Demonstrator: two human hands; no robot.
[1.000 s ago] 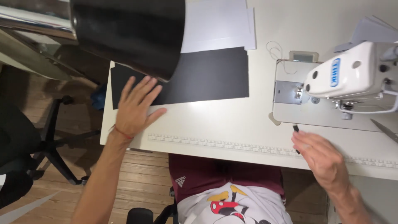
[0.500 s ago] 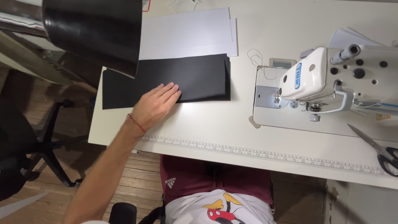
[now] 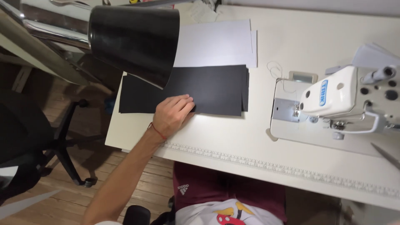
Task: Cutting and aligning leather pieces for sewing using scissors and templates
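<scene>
My left hand [image 3: 173, 112] rests at the front edge of a stack of black sheets [image 3: 212, 87] lying flat on the white table [image 3: 233, 133]. Its fingers are drawn together and pinch the near edge of the top black sheet. White sheets [image 3: 218, 43] lie just behind the black ones, partly under them. My right hand is out of view.
A large black lamp shade [image 3: 133, 39] hangs over the left end of the sheets. A white sewing machine [image 3: 350, 98] stands at the right, with a scissor blade [image 3: 385, 156] near the right edge. A ruler strip [image 3: 271, 164] runs along the table front. An office chair [image 3: 37, 137] stands on the wooden floor at left.
My left hand went from lying flat with spread fingers on the black sheet to curled fingers at its front edge. My right hand, seen a second ago near the table front, has left the view.
</scene>
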